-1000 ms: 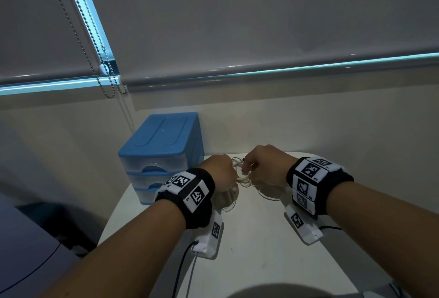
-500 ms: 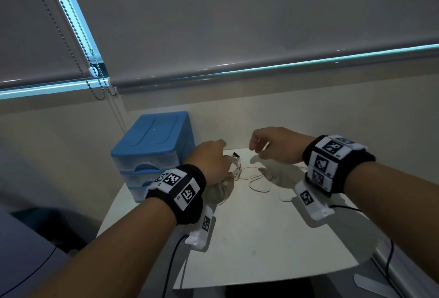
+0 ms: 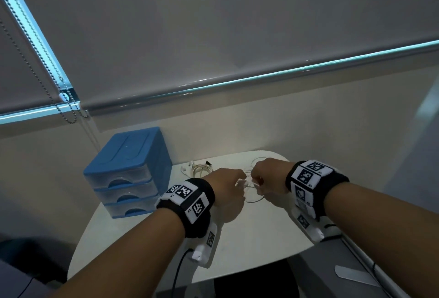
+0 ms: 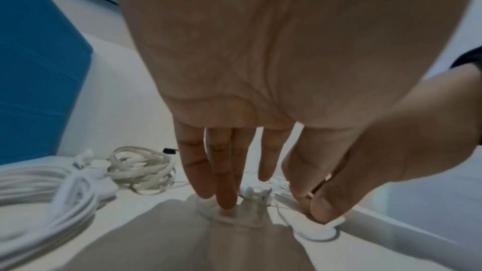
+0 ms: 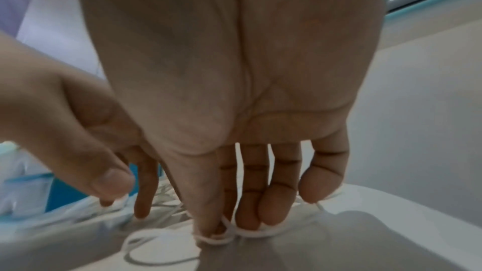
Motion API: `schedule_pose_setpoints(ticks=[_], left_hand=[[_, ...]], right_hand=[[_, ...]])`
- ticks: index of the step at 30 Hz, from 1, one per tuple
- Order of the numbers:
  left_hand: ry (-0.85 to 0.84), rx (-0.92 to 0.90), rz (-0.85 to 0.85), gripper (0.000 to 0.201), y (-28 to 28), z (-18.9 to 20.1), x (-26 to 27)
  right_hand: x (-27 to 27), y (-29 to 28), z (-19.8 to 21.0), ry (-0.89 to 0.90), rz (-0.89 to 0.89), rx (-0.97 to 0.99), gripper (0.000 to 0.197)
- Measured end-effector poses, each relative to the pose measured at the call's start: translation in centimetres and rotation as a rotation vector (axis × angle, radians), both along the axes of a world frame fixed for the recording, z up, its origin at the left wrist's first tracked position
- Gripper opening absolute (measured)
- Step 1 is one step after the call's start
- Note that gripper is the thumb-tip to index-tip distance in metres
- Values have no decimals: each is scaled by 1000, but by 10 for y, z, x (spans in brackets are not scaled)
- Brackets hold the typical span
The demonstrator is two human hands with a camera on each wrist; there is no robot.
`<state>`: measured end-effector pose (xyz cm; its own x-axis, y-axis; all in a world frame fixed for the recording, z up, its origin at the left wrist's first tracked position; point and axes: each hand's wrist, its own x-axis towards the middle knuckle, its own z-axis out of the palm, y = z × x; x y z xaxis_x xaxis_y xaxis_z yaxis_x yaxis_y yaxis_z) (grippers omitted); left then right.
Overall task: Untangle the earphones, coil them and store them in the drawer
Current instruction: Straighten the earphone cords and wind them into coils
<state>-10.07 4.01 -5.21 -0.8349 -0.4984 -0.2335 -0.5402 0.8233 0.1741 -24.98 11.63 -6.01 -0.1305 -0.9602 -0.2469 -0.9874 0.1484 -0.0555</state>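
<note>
A loose white earphone cable (image 3: 252,199) lies looped on the white table (image 3: 249,238) between my two hands. My left hand (image 3: 240,181) pinches a strand between thumb and forefinger (image 4: 300,182), while its middle finger presses on the white earbuds (image 4: 254,197). My right hand (image 3: 255,178) is close beside it, fingers pointing down. The cable (image 5: 219,238) wraps round its forefinger tip (image 5: 206,213) and hooks under the little finger. The blue three-drawer unit (image 3: 128,155) stands at the back left with all its drawers closed.
Two coiled earphone bundles lie beside the drawer unit: a cream one (image 3: 199,169) (image 4: 140,170) and a white one (image 4: 39,193). The wall rises just behind the table. The table's right edge (image 3: 308,245) is near my right wrist. A bead chain (image 3: 69,117) hangs at the left.
Half a second ago my hands were apart, the right one raised to the right. They have come back together over the loose cable, farther right of the drawer unit.
</note>
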Motion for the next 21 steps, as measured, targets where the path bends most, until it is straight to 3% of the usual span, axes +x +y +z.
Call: schedule_pose_setpoints(ticks=[5, 8, 12, 16, 21], left_hand=[[106, 148, 27, 27, 0, 4, 4], [244, 240, 98, 23, -1, 11, 8], [405, 234, 137, 38, -7, 24, 9], [387, 286, 83, 12, -7, 23, 12], [597, 327, 105, 9, -11, 14, 18]], right_hand=[[-17, 10, 14, -204, -61, -243, 29], [-19, 13, 31, -339, -54, -362, 19], [-13, 14, 52, -471, -28, -459, 18], [-6, 16, 76, -609, -49, -625, 18], [-7, 23, 101, -707, -134, -920, 18]])
